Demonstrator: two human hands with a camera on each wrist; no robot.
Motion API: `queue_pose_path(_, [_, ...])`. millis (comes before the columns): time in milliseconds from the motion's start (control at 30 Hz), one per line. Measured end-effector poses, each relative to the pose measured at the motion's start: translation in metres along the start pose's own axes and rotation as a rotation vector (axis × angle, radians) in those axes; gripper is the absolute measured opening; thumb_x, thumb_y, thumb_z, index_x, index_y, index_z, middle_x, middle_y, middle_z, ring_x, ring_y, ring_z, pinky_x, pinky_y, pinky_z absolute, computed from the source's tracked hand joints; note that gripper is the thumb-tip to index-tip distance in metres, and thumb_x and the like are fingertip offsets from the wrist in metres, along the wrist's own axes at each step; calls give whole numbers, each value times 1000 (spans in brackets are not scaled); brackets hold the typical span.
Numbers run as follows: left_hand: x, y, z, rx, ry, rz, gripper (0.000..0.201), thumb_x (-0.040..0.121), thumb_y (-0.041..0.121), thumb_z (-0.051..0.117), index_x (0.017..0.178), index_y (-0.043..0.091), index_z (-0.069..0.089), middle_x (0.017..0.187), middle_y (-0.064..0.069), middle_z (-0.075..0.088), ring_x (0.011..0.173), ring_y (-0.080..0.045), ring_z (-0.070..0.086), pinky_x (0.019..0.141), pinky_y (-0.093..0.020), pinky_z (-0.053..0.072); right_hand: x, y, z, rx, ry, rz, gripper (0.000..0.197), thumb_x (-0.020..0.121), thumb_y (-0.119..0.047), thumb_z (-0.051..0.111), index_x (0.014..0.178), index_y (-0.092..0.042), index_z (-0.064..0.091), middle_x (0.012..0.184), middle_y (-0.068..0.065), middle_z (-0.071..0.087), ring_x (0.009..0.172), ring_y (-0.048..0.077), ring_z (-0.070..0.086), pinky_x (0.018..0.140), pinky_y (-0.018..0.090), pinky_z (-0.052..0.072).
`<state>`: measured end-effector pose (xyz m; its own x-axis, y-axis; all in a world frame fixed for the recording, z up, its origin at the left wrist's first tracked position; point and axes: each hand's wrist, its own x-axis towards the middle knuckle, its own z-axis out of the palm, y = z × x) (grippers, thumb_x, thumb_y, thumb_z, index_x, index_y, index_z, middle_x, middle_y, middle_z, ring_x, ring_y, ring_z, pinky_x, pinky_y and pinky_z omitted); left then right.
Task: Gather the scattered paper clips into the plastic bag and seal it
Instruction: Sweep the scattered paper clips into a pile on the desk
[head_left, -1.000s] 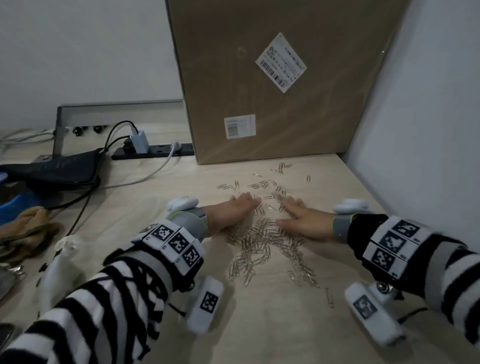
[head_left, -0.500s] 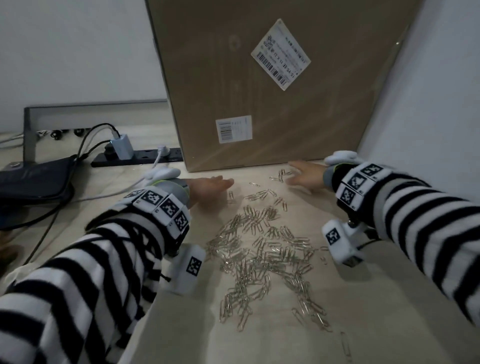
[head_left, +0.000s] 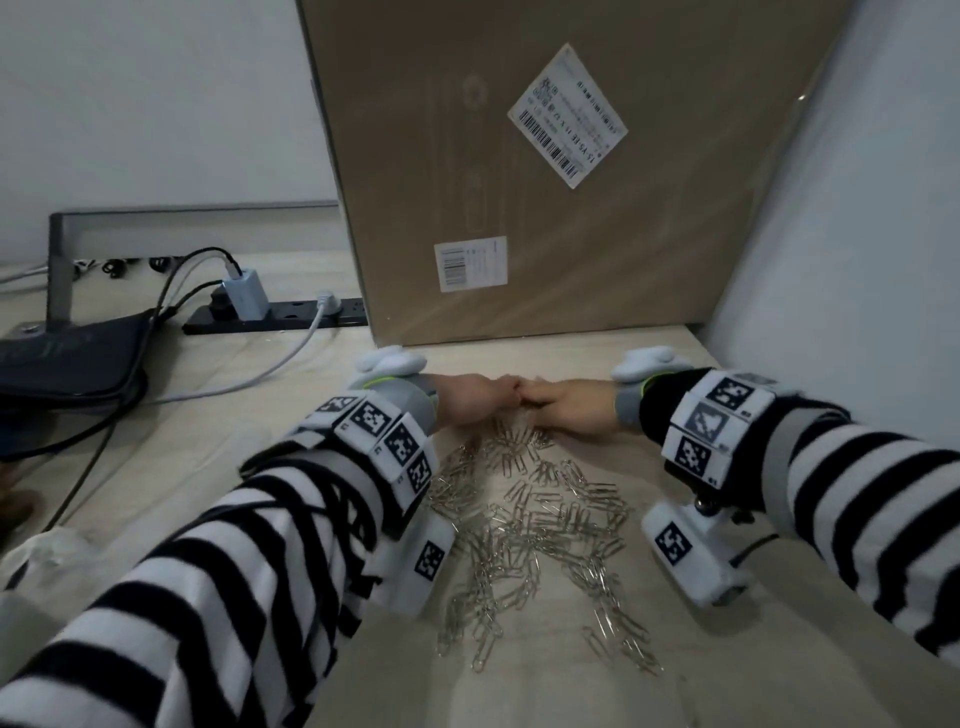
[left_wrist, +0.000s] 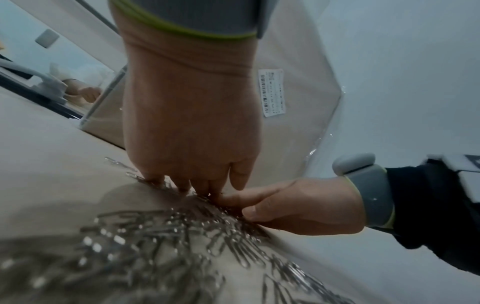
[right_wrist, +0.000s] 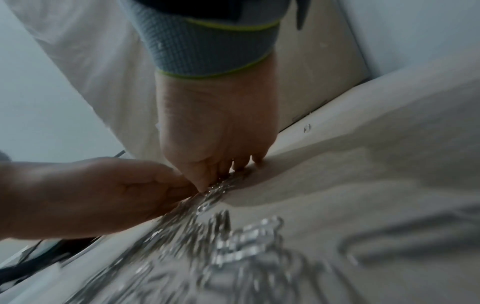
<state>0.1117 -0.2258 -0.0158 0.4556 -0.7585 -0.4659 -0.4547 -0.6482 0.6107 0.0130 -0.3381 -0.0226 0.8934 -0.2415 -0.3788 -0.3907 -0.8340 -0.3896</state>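
Landmark: cardboard box (head_left: 561, 171), standing at the back of the table (head_left: 291, 395).

Far left of the box, at the near table edge: crumpled translucent thing (head_left: 49, 545). Probably the plastic bag, can't confirm. If so, it's well apart from the clips and nobody is holding it.

Left of the box base: power strip (head_left: 275, 317) with charger and cables, dark pouch (head_left: 67, 353) further left.

In front of the box, left side: left hand (head_left: 462, 400), fingers straight and pointing down onto the table, edge of hand against the far end of the clip heap, gripping nothing.

Paper clips (head_left: 530, 525): loose heap in front of the box, trailing toward the near edge, with stragglers at the near right.

In front of the box, right side: right hand (head_left: 571, 408), fingers extended and flat-ish on the table, fingertips touching the left hand's. Also gripping nothing. Both form a wall behind the heap, so my read is a raking step, with bagging and sealing not started.

Risks:
- Clips slip under fingertips or through the gap where the hands meet, so strays stay by the box.
- Hard pull toward the near edge sends clips off the table.
- Linked clips drag in clumps and scatter sideways.
- Bag is limp and far off; needs one hand to hold its mouth, otherwise spills on transfer.
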Motion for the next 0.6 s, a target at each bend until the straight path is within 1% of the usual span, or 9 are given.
queue_pose_path(67, [-15, 0, 7, 0, -19, -2, 54, 101, 42, 31, 141, 7, 42, 148, -14, 43, 134, -29, 42, 114, -35, 28, -18, -5, 7, -28, -15, -22, 52, 99, -20, 40, 149, -23, 27, 158, 0, 24, 145, 19, 25, 116, 27, 17])
queue_pose_path(133, [-25, -6, 13, 13, -45, -11, 57, 98, 45, 36, 141, 8, 44, 147, -12, 44, 133, -28, 43, 112, -33, 30, -29, -7, 15, -39, -56, -26, 52, 99, -19, 39, 149, -23, 26, 159, 0, 22, 146, 18, 24, 118, 27, 16])
queue_pose_path(167, [-31, -8, 15, 20, -73, -12, 58, 97, 47, 38, 141, 11, 44, 148, -11, 44, 133, -27, 43, 113, -34, 29, -35, -7, 18, -37, -70, -25, 50, 100, -20, 38, 149, -23, 27, 159, 0, 23, 145, 18, 24, 120, 28, 16])
queue_pose_path(233, [-47, -14, 16, 16, -115, -2, 59, 94, 52, 43, 140, 16, 47, 149, -6, 44, 134, -24, 44, 116, -38, 28, -49, -6, 24, -2, -78, -26, 46, 99, -22, 41, 145, -23, 37, 155, -1, 32, 143, 18, 31, 120, 32, 20])
queue_pose_path(300, [-59, -19, 10, -11, -93, 37, 57, 93, 52, 44, 139, 19, 49, 149, -1, 44, 135, -21, 42, 117, -39, 26, -63, -2, 25, 35, -31, -52, 42, 97, -21, 46, 138, -25, 48, 151, -5, 40, 139, 15, 37, 118, 30, 25])
queue_pose_path(333, [-65, -21, 7, -15, -54, 63, 55, 95, 50, 42, 141, 21, 47, 151, -1, 41, 138, -21, 39, 118, -38, 24, -69, 1, 23, 38, 21, -61, 40, 96, -20, 49, 136, -26, 51, 150, -6, 41, 139, 13, 38, 116, 27, 26])
queue_pose_path(400, [-74, -27, -2, -12, 53, 95, 51, 98, 43, 38, 145, 21, 41, 154, -1, 36, 141, -21, 35, 116, -33, 20, -78, 12, 15, 37, 156, -37, 39, 95, -20, 50, 134, -25, 53, 151, -3, 40, 140, 14, 37, 113, 24, 25])
queue_pose_path(500, [-74, -35, -18, -27, 174, 41, 53, 99, 41, 40, 148, 20, 34, 155, -4, 32, 141, -24, 34, 114, -31, 23, -75, 40, -4, 59, 274, 98, 43, 96, -19, 49, 139, -20, 47, 153, 3, 36, 142, 19, 34, 114, 26, 23])
queue_pose_path(600, [-62, -43, -30, -29, 213, -56, 57, 99, 42, 38, 150, 19, 27, 157, -5, 28, 139, -26, 37, 114, -32, 23, -63, 60, -17, 39, 242, 280, 52, 98, -24, 45, 147, -17, 30, 159, 5, 21, 146, 21, 23, 116, 28, 19])
